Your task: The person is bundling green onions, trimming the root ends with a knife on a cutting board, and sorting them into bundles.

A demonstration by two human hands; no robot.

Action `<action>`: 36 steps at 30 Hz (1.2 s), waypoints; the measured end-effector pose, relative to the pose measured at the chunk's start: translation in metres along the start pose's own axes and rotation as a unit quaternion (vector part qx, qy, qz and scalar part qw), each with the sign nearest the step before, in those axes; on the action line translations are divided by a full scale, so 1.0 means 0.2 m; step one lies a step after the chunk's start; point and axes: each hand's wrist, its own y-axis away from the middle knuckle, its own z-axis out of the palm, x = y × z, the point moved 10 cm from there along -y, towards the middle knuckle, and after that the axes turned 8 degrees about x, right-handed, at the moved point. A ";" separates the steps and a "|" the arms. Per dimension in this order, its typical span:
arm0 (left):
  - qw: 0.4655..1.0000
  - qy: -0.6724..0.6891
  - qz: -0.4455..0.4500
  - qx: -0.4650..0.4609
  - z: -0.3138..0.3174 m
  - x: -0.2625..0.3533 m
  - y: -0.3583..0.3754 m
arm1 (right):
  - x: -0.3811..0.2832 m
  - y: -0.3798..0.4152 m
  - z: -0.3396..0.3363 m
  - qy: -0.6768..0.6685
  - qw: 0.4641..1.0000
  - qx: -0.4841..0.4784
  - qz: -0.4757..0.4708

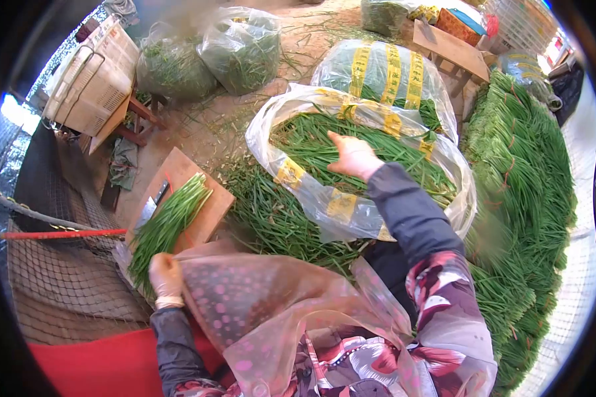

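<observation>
Gripping a bunch of chives on my cutting board with left hand, right hand spread wide over chive-filled plastic bag, yellow tape lettering unreadable to me

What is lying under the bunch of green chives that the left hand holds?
Under the chive bunch held by the left hand lie a wooden cutting board and a cleaver. The bunch covers most of the blade.

produce packing yard: dirt floor, bagged chives, stacked green bundles, cutting board, crates.
</observation>
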 end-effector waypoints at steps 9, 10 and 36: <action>0.965 -0.026 -0.247 -0.088 0.19 -0.88 0.27 | -0.08 -0.06 0.50 0.082 0.987 -0.126 0.050; 0.975 0.010 -0.196 -0.103 0.24 -0.75 0.22 | -0.11 -0.05 0.53 0.087 0.985 -0.136 0.050; 0.512 0.756 -0.182 -0.365 1.16 2.13 -0.13 | 0.53 0.16 -0.11 -0.502 0.837 0.166 0.141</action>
